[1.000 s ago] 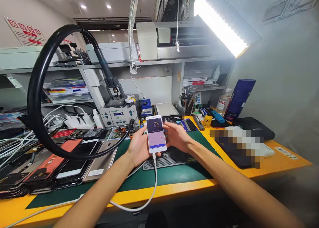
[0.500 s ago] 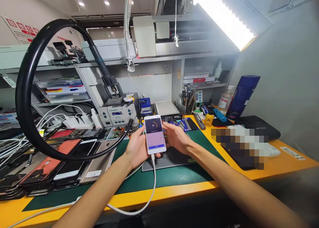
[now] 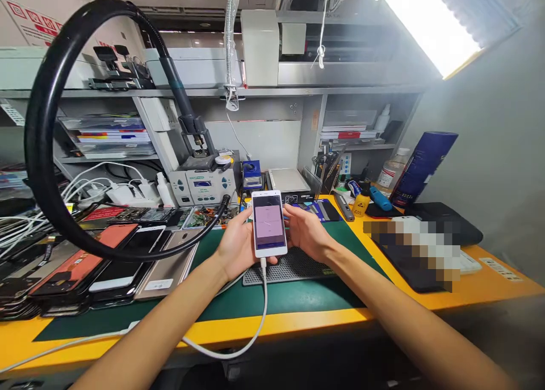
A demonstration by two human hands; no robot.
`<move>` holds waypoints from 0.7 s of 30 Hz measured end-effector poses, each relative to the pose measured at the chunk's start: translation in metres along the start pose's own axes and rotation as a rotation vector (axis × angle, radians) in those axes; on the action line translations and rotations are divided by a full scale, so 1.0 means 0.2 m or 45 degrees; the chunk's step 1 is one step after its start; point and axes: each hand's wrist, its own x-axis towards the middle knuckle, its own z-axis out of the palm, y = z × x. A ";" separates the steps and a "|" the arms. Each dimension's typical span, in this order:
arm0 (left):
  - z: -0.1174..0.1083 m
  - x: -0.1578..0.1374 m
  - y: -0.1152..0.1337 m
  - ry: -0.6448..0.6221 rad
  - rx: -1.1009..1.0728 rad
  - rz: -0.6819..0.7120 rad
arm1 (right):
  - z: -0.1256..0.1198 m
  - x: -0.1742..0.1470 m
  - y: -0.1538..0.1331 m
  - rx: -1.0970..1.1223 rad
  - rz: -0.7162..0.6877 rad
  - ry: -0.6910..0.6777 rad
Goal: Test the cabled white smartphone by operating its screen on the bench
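A white smartphone is held upright over the green mat, its lit screen facing me. On the screen a pale box covers a dark background; the text is too small to read. My left hand grips the phone from its left side and behind, thumb along the edge. At the right edge, my right hand is cupped round the phone, with its fingertips partly hidden behind it. A white charging cable is plugged into the phone's bottom and loops down past the table's front edge.
Stacked phones lie at left beneath the black hose of a hot-air station. A perforated grey pad lies under my hands. Rightward are a yellow bottle, a blue cylinder and a partly blurred dark phone.
The phone's screen has gone from a dial with a list below to a pale box on dark. The camera view has shifted slightly; both hands keep their places at the phone.
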 end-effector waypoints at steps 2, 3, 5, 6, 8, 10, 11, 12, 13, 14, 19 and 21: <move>0.00 0.00 0.00 -0.018 -0.001 0.000 | 0.00 0.00 0.00 0.002 -0.012 -0.008; 0.00 0.00 0.00 -0.022 0.000 -0.003 | 0.00 0.00 0.00 0.002 -0.017 -0.010; -0.01 0.00 0.00 -0.023 0.003 -0.011 | 0.00 0.00 0.01 0.000 -0.021 -0.013; -0.01 0.00 0.00 -0.026 0.001 -0.011 | -0.01 0.00 0.01 -0.002 -0.017 -0.016; -0.02 0.01 -0.01 -0.033 -0.013 -0.012 | -0.01 0.01 0.02 -0.005 -0.015 -0.016; -0.02 0.01 -0.01 -0.031 -0.039 -0.017 | -0.01 0.01 0.03 -0.019 -0.025 -0.001; -0.02 0.02 -0.01 -0.024 -0.052 -0.020 | -0.01 0.01 0.03 -0.031 -0.035 0.011; -0.03 0.02 -0.01 -0.014 -0.062 -0.022 | -0.01 0.01 0.03 -0.046 -0.045 0.020; -0.02 0.02 -0.01 -0.002 -0.067 -0.023 | -0.01 0.01 0.03 -0.064 -0.052 0.026; -0.02 0.02 -0.01 0.006 -0.068 -0.022 | -0.01 0.01 0.03 -0.082 -0.057 0.028; -0.02 0.02 -0.01 -0.004 -0.046 -0.023 | -0.01 0.01 0.04 -0.171 -0.107 0.025; -0.02 0.02 -0.01 -0.008 -0.036 -0.023 | -0.02 0.01 0.05 -0.193 -0.114 0.024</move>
